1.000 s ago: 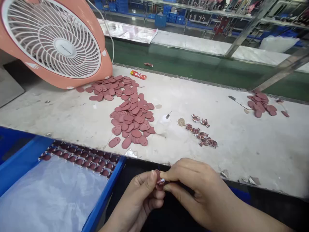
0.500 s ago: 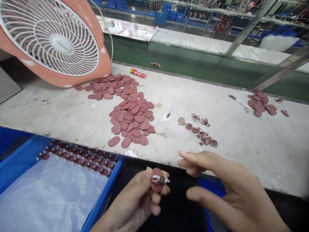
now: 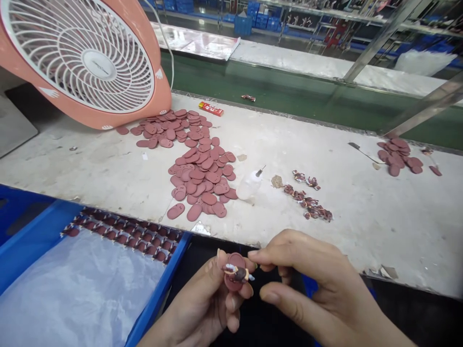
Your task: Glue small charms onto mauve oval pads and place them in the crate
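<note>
My left hand (image 3: 206,299) is closed on a small painted figurine (image 3: 238,273) that sits across a dark red oval base (image 3: 235,260), pinched by the base's edges between thumb and fingers. To its right, my right hand (image 3: 311,284) holds nothing; thumb and forefinger are apart, with the fingertips just beside the figurine. Loose dark red oval bases (image 3: 202,178) lie heaped on the worktable (image 3: 289,144). A few small figurines (image 3: 311,205) lie in a cluster beyond my right hand. Between them stands a translucent bottle (image 3: 249,185) with a thin needle tip.
An orange fan (image 3: 97,65) stands at the back left. In front of it, a blue crate (image 3: 177,255) holds rows of figurines on bases (image 3: 126,236) and a plastic sheet (image 3: 79,289). A red packet (image 3: 211,109) and a second pile of bases (image 3: 396,156) lie farther back. A green belt (image 3: 289,103) runs behind.
My right hand has moved left, close to the figurine, and its thumb and forefinger have drawn nearer together. My left hand keeps its hold. The view has shifted slightly.
</note>
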The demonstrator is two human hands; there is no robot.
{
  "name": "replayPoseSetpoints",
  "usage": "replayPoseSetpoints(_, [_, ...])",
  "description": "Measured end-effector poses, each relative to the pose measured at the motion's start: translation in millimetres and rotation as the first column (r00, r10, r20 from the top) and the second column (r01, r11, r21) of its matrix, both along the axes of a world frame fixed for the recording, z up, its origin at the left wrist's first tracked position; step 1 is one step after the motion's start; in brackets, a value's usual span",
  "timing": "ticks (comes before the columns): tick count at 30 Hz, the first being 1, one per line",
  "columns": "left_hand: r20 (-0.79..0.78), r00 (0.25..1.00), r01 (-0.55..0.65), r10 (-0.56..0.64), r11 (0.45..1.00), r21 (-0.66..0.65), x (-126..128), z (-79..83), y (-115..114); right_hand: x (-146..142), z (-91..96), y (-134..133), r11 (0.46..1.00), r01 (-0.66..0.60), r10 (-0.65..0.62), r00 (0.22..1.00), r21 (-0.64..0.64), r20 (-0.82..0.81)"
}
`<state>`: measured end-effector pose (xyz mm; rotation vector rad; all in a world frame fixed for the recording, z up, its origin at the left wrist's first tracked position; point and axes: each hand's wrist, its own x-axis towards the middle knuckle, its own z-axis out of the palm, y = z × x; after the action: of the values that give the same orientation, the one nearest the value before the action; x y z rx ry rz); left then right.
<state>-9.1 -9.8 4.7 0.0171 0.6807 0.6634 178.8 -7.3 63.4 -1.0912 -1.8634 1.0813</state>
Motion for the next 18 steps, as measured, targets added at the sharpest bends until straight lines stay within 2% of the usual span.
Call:
replayPoseSetpoints(5, [-0.013, 1.0, 0.026, -0.025, 0.992, 0.12, 1.9, -1.4, 1.2, -13.1, -2.8, 3.4, 0.998, 0.024, -0.025, 0.999, 0.065, 0.021])
replayPoseSetpoints(7, [-0.058, 0.998, 0.046, -0.037, 0.987, 0.151, 2.6, 0.6, 2.5, -17.1, -8.8, 3.0, 0.989, 0.055, -0.06, 0.998, 0.137, 0.032])
replayPoseSetpoints(9, [-0.158, 0.987, 0.021, 0.01, 0.98, 0.198, 2.5, 2.6, 3.2, -20.5, -18.2, 1.0, 0.954, 0.127, -0.148, 0.987, 0.272, 0.056])
replayPoseSetpoints(10, [-0.23, 0.97, -0.019, 0.076, 0.971, 0.238, 2.2, 3.2, 3.3, -22.2, -23.6, -0.1, 0.919, 0.166, -0.208, 0.975, 0.357, 0.083])
replayPoseSetpoints(12, [-0.353, 0.901, -0.121, 0.251, 0.929, 0.35, 1.0, 3.4, 2.9, -26.5, -34.3, -1.1, 0.818, 0.204, -0.326, 0.935, 0.538, 0.141])
replayPoseSetpoints(14, [-0.415, 0.821, -0.187, 0.393, 0.871, 0.454, -0.3, 2.8, 2.4, -33.2, -42.0, 1.1, 0.716, 0.168, -0.39, 0.902, 0.678, 0.188])
replayPoseSetpoints(16, [-0.435, 0.781, -0.203, 0.448, 0.841, 0.502, -1.0, 2.6, 2.2, -42.5, -45.6, 6.6, 0.626, 0.131, -0.409, 0.894, 0.769, 0.181])
replayPoseSetpoints(18, [-0.443, 0.761, -0.206, 0.474, 0.825, 0.527, -1.2, 2.7, 2.2, -53.1, -47.1, 12.6, 0.576, 0.121, -0.393, 0.908, 0.809, 0.144])
